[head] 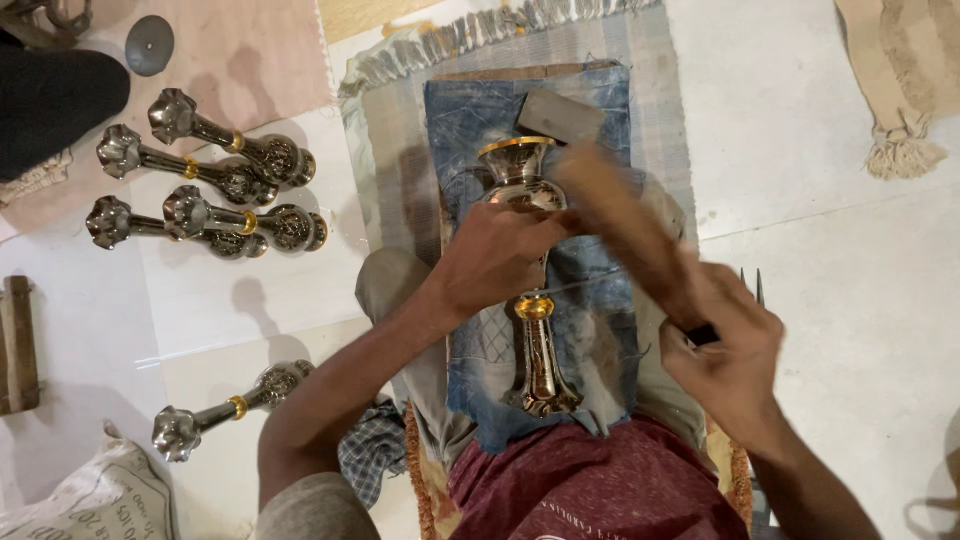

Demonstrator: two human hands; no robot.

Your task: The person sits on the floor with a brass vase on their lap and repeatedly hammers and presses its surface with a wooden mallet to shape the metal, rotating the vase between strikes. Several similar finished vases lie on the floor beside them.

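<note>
A polished metal vase-shaped stand (530, 290), silver with gold bands at its flared mouth and narrow waist, lies lengthwise on a strip of blue denim cloth (590, 110) spread over the seated person's lap. The left hand (495, 260) is clenched around the stand's middle, pinning it to the cloth. The right hand (725, 345) grips the dark handle of a tool (620, 215) whose long brown body is blurred as it crosses toward the stand's upper bulb; what kind of tool it is cannot be told. A grey rectangular block (558, 115) rests on the denim just beyond the stand's mouth. Under the denim lies a pale striped rug (660, 60) with a fringed edge. To the person's left, four similar stands (215, 185) lie side by side on the white tiled floor (830, 150), and a fifth one (225, 405) lies alone nearer the person's elbow. A printed sack (85, 495) sits in the lower left corner, a wooden block (18, 345) at the left edge, and a beige fringed cloth (895, 70) at upper right.
</note>
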